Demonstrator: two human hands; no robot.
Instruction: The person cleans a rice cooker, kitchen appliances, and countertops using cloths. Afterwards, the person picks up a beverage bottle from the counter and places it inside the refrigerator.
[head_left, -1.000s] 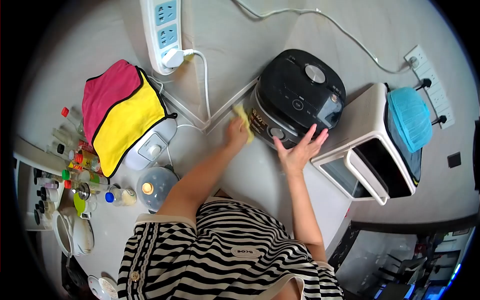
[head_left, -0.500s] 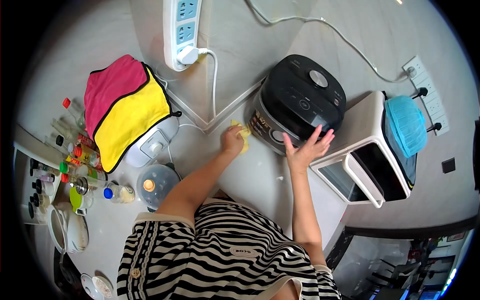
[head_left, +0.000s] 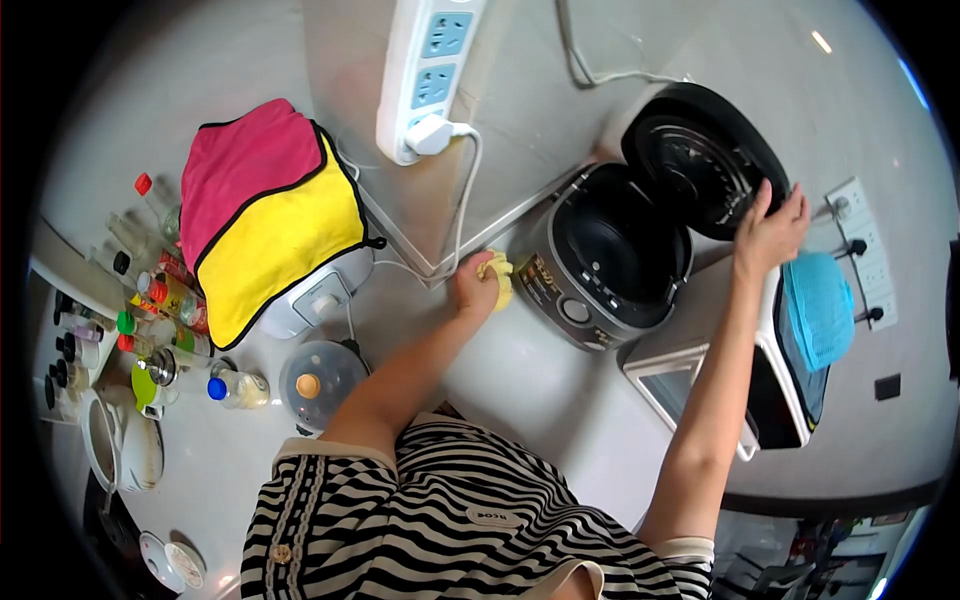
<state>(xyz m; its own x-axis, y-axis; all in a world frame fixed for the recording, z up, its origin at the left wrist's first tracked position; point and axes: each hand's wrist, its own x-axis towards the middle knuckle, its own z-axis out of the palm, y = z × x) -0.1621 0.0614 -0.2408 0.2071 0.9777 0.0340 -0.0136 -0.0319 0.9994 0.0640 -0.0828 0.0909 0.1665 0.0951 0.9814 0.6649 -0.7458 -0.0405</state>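
Note:
A crumpled yellow cloth [head_left: 501,280] is bunched in my left hand [head_left: 477,288], whose fingers are closed around it beside the rice cooker. The dark rice cooker [head_left: 540,290] stands with its lid tipped back toward the wall, and its black inner cavity [head_left: 610,235] shows. My right hand [head_left: 772,232] grips the outer edge of the raised lid [head_left: 690,165], thumb on the inner side. Some of its fingers are partly hidden behind the rim.
A white oven [head_left: 665,370] with a blue basket [head_left: 820,310] on top stands right of the cooker. A power strip [head_left: 425,90] hangs on the wall corner. To the left are a cloth-covered appliance [head_left: 285,240], a clear-lidded pot [head_left: 325,375] and several bottles [head_left: 238,388].
The rice cooker's lid has gone from closed to open. My right hand has moved up and right with the lid's edge. My left hand still holds the cloth near the cooker.

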